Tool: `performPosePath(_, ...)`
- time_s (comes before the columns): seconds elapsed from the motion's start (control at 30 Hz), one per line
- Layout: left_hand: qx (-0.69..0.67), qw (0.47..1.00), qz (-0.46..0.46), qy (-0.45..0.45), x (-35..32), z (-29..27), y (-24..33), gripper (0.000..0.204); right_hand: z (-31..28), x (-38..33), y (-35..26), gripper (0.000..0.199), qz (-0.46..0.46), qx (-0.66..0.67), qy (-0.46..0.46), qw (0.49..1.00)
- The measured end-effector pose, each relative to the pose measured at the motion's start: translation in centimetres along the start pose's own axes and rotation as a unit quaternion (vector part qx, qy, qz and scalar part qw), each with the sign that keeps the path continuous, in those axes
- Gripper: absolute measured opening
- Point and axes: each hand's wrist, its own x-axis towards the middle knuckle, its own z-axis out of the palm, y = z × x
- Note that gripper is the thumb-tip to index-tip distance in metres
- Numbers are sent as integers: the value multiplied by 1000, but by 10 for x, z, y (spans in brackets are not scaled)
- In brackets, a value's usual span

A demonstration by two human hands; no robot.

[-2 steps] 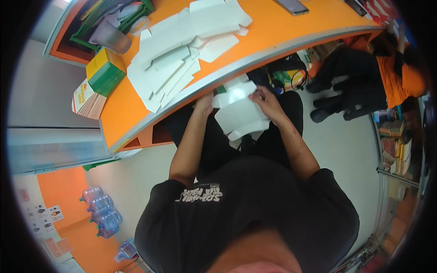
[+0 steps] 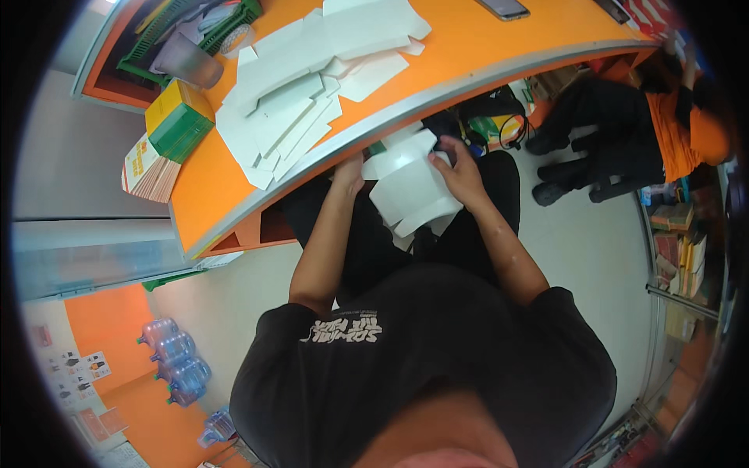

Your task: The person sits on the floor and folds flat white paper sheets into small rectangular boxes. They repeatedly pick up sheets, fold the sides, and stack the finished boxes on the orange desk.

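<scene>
A white, partly folded cardboard box blank (image 2: 407, 187) is held over my lap, just below the desk's front edge. My left hand (image 2: 350, 173) is closed at its left side, with the fingers partly hidden by the cardboard and the desk edge. Along the right side, my right hand (image 2: 462, 178) grips the cardboard, thumb on the near face and fingers behind. Flaps stick out at the blank's top and bottom. More flat white box blanks (image 2: 300, 58) lie overlapped on the orange desk (image 2: 460, 47) in front of me.
Yellow-green boxes (image 2: 178, 121) and a fanned paper stack (image 2: 148, 171) sit at the desk's left end, near a cup (image 2: 187, 62) and green basket (image 2: 140, 58). A phone (image 2: 505, 8) lies farther right. Someone in orange (image 2: 671, 129) is at the right; water bottles (image 2: 179, 363) stand lower left.
The cardboard in my hands has tilted slightly, and my right hand has shifted a little along its edge. My left hand stays nearly still.
</scene>
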Motion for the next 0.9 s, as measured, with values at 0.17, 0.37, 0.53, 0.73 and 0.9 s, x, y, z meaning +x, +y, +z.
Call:
performPosePath(0.17, -20, 991, -20, 133, -24, 18, -8, 47, 19, -30, -38, 42, -163, -138, -67, 975)
performPosePath(0.37, -23, 986, -31, 161, -42, 4, -50, 72, 38, -31, -17, 19, -123, -219, -153, 956)
performPosePath(0.53, 643, 694, 324, 7, -102, 34, 36, 75, 1, -4, -6, 14, -155, -212, -181, 948)
performPosePath(0.73, 507, 819, -111, -243, -74, 31, 19, 50, -2, 6, -26, 20, -309, -261, -17, 914)
performPosePath(0.9, 410, 901, 136, -48, -71, 48, -71, 62, 20, -31, 1, 42, -67, -146, 51, 986)
